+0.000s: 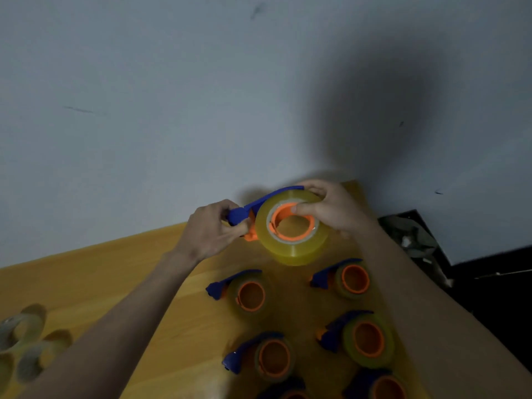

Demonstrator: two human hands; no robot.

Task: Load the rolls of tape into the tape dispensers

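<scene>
Left hand (211, 230): was bare, with no glove, ring or band.
Right hand (331, 210): was bare too, with short, plain nails on the thumb and fingers.
Left arm (121, 321): was bare from the wrist right down to the bottom edge of the picture, and no sleeve showed.
Right arm (426, 306): was bare all along as well, with no sleeve, watch or strap on it.

Yellowish tape roll (292, 249), blue-and-orange dispenser (244, 213), yellow-orange table (86, 272)
</scene>
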